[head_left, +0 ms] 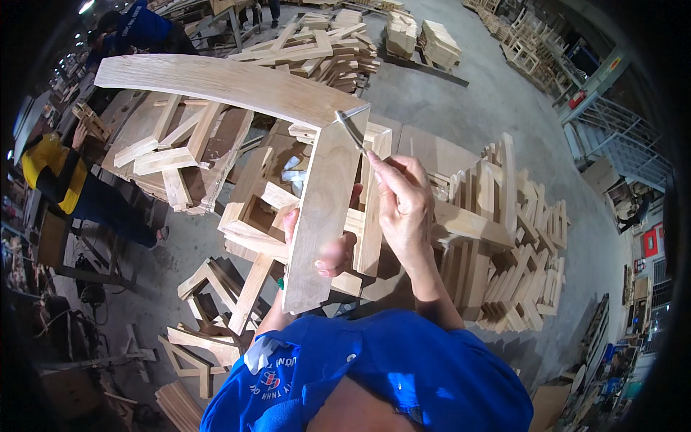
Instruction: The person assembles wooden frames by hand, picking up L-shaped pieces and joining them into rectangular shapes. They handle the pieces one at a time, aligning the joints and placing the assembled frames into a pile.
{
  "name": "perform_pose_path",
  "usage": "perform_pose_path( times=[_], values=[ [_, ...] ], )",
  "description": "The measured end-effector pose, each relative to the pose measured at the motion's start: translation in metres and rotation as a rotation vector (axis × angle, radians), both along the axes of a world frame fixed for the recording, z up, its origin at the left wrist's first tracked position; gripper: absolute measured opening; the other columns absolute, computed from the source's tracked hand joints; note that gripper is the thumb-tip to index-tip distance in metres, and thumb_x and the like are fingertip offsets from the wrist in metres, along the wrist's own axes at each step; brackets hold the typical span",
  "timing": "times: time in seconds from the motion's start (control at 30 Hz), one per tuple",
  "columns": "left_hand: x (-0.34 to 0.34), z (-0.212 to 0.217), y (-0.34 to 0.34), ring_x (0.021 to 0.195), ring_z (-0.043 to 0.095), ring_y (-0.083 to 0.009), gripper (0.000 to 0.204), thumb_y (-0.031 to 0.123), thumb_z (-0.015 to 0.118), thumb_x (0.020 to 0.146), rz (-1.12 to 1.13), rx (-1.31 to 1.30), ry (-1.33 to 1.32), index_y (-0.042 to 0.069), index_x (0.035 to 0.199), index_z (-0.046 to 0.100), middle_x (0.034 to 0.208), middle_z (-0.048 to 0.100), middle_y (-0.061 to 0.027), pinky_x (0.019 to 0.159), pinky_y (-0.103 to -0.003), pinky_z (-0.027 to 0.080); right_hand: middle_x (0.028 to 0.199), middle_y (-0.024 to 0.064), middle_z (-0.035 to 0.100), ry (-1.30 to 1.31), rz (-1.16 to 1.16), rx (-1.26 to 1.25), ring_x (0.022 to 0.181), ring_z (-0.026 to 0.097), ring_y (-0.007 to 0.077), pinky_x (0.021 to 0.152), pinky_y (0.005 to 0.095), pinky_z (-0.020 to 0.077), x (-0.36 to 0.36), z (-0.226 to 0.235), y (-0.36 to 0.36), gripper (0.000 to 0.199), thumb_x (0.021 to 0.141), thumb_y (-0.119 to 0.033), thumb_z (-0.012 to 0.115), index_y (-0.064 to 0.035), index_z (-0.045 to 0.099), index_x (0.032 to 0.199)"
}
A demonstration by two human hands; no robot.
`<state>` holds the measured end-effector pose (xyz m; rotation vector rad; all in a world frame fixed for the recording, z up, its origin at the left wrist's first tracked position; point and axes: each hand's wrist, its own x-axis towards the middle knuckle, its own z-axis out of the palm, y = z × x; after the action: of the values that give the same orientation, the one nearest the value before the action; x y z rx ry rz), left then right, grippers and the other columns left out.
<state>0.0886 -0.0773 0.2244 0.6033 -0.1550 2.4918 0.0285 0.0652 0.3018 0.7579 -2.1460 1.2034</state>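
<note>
An L-shaped wooden frame piece (325,191), a long curved arm joined to a straight leg, is held up in front of me. My left hand (337,253) is wrapped round the straight leg near its lower part, fingers showing on both sides. Between thumb and finger, my right hand (404,205) pinches a thin dark stick (351,133). The stick's tip touches the corner joint, where a whitish smear (355,111) lies along the seam. Whether the stick has a brush or blade end is too small to tell.
Wooden frames (259,209) lie on a bench below my hands. More frames are stacked at the right (504,245) and far side (317,47). Another table (122,155) with frames stands left. A person in yellow (61,173) and one in blue (144,29) work nearby.
</note>
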Motion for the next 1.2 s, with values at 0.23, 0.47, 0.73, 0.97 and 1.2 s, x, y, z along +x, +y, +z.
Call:
perform_pose_path(
  times=[0.23,0.47,0.73,0.97,1.2],
  values=[
    [-0.002,-0.014,0.000,0.048,0.041,-0.0145,0.088,0.063,0.049,0.081,0.025,-0.026,-0.079,0.023,0.148,0.009,0.074,0.045,-0.0102,0.042,-0.026,0.040,0.095,0.0091,0.057,0.105,-0.098,0.196,0.082,0.058,0.0244,0.067,0.0336,0.0496,0.003,-0.011,-0.006,0.044,0.071,0.006,0.065,-0.0131,0.067,0.111],
    [-0.021,-0.038,-0.029,0.047,0.041,-0.0131,0.055,0.060,0.047,0.082,0.354,-0.513,-0.451,0.012,0.108,0.050,0.066,0.042,-0.0045,0.042,-0.026,0.039,0.094,0.0066,0.060,-0.084,-0.015,-0.259,0.080,0.056,0.0130,0.070,0.0256,0.0467,-0.016,-0.019,0.053,0.029,0.088,0.002,0.054,-0.0036,0.060,0.115],
    [-0.018,-0.072,-0.072,0.095,0.054,-0.0155,0.064,0.022,0.062,0.079,1.221,-1.397,-0.529,0.005,0.135,0.036,0.109,0.055,-0.0072,0.081,-0.028,0.046,0.091,0.0047,0.061,-0.218,-0.162,-0.022,0.079,0.057,0.0103,0.071,0.0225,0.0453,0.013,0.016,0.126,0.015,0.089,-0.004,0.059,0.0007,0.068,0.101],
    [-0.004,-0.061,-0.091,0.106,0.057,-0.0252,0.088,0.031,0.077,0.062,1.290,-1.964,-0.220,-0.001,0.133,0.037,0.116,0.058,-0.0194,0.092,-0.034,0.044,0.085,0.0108,0.061,-0.077,0.012,0.323,0.073,0.056,0.0125,0.060,0.0242,0.0441,0.008,0.103,0.118,0.012,0.083,0.000,0.063,0.0037,0.068,0.093],
    [-0.009,-0.095,-0.031,0.097,0.062,-0.0266,0.073,0.038,0.080,0.063,1.232,-1.902,-0.353,-0.004,0.115,0.052,0.105,0.064,-0.0199,0.084,-0.036,0.048,0.077,0.0053,0.060,-0.858,0.299,-0.089,0.053,0.045,0.0036,0.047,0.0222,0.0342,-0.060,-0.053,0.071,0.036,0.090,-0.029,0.062,0.0025,0.062,0.106]
  ],
)
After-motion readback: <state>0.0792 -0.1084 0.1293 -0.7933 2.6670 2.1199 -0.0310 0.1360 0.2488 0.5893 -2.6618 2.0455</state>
